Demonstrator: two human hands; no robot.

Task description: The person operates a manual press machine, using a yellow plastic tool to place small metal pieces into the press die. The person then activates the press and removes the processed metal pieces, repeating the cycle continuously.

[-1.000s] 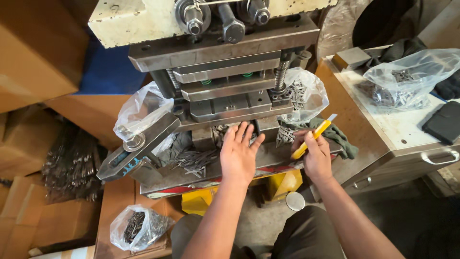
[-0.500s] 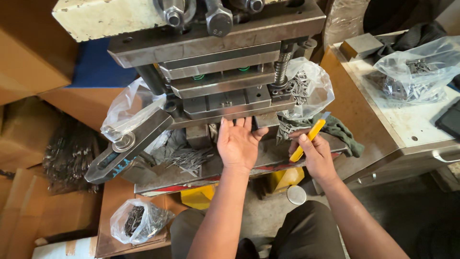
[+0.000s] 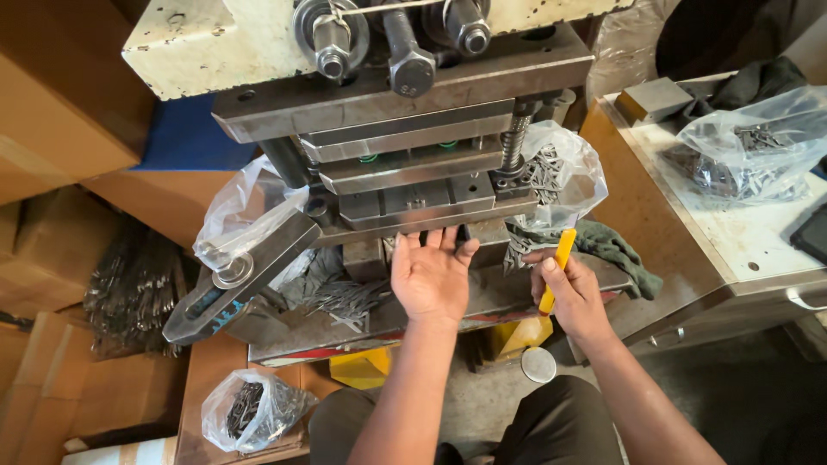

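One yellow stick (image 3: 556,269) sits gripped in the right hand (image 3: 575,297), just right of the press die (image 3: 413,202). The left hand (image 3: 431,275), fingers spread and empty, reaches under the die. Three bags of metal parts (image 3: 551,176) lie around; loose pins (image 3: 340,300) beside.

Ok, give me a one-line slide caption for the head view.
Left hand reaches flat under the steel press die while the right hand holds a yellow stick beside loose metal parts.
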